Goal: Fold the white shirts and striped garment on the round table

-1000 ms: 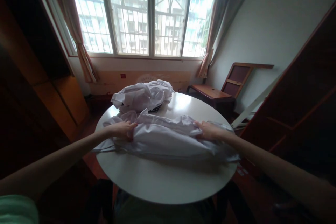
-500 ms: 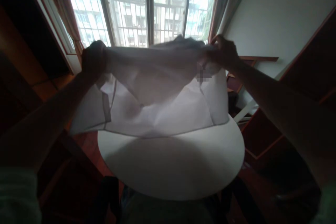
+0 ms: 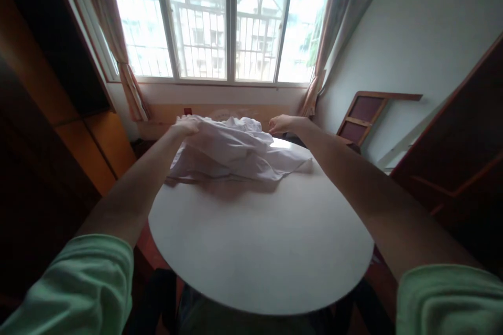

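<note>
A white shirt (image 3: 231,149) lies bunched and wrinkled across the far half of a round white table (image 3: 259,251). Its left end is raised, with my left hand (image 3: 187,124) closed on the cloth there. Beside the shirt's far right edge is my right hand (image 3: 283,123), its fingers loosely bent and apart, the fingertips close to the fabric. One flap of the shirt spreads over the tabletop toward the right. Folds hide the collar and most of the shirt's shape.
Beyond the table is a barred window (image 3: 228,26) with curtains (image 3: 131,91) tied at both sides. A wooden chair-like frame (image 3: 363,112) leans by the right wall. Orange-brown cabinets (image 3: 108,138) stand at left, and a dark red wooden panel (image 3: 451,167) at right.
The shirt came down from being held stretched in the air between both hands onto the table. Both hands moved lower and closer together, and the right hand's fingers came off the cloth.
</note>
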`<state>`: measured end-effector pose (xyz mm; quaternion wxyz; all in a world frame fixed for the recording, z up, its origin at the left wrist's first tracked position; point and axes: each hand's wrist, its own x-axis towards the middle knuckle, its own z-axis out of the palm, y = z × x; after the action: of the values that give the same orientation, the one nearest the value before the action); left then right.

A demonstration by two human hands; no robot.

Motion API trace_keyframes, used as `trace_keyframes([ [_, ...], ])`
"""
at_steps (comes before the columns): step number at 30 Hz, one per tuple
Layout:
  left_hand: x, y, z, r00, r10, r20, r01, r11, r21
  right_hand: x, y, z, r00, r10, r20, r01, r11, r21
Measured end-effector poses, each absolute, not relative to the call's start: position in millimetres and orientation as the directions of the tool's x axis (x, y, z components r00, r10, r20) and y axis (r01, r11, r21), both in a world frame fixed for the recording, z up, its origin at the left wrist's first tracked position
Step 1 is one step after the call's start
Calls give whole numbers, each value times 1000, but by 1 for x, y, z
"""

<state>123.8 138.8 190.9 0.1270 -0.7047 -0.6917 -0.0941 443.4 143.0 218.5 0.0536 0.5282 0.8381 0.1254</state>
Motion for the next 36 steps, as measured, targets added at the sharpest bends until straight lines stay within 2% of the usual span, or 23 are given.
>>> trace_keyframes([
  [4,147,131,173,51,900,432,999,-40,-34,459,140,201,-348,929,-124,892,369,260],
  [6,166,115,158,115,870,480,993,-114,-30,469,138,188,-323,938,-122,909,344,236],
  [8,188,92,135,269,820,504,956,-292,-35,478,132,171,-329,940,-87,922,340,184],
  [10,210,66,107,468,777,421,863,-504,-29,484,123,149,-367,929,-53,922,371,107],
  [12,226,44,79,625,731,274,763,-646,-21,486,108,126,-429,902,-54,902,430,15],
  [14,236,29,57,684,705,185,717,-697,3,484,90,101,-463,876,-139,886,449,-121],
  [15,238,25,48,694,701,165,708,-706,15,481,81,89,-486,864,-135,867,455,-204],
  [16,239,23,41,696,700,158,706,-708,30,478,70,77,-519,849,-100,834,478,-275],
  [18,238,21,30,692,701,174,701,-710,70,473,49,54,-552,832,58,756,528,-386],
  [20,236,18,21,677,699,231,694,-711,116,470,29,34,-535,823,191,694,557,-456],
  [23,235,13,10,635,682,363,681,-716,155,472,6,14,-387,827,407,715,548,-434],
  [27,235,10,5,571,661,487,686,-710,160,477,-2,8,-421,722,549,705,641,-303],
  [29,236,12,3,563,669,485,699,-699,153,475,2,6,-491,693,528,699,675,-237],
  [31,236,13,2,583,686,435,706,-693,147,472,6,2,-562,697,446,696,690,-201],
  [36,234,13,-1,641,739,207,719,-672,177,465,7,-3,-604,766,220,734,642,-222],
])
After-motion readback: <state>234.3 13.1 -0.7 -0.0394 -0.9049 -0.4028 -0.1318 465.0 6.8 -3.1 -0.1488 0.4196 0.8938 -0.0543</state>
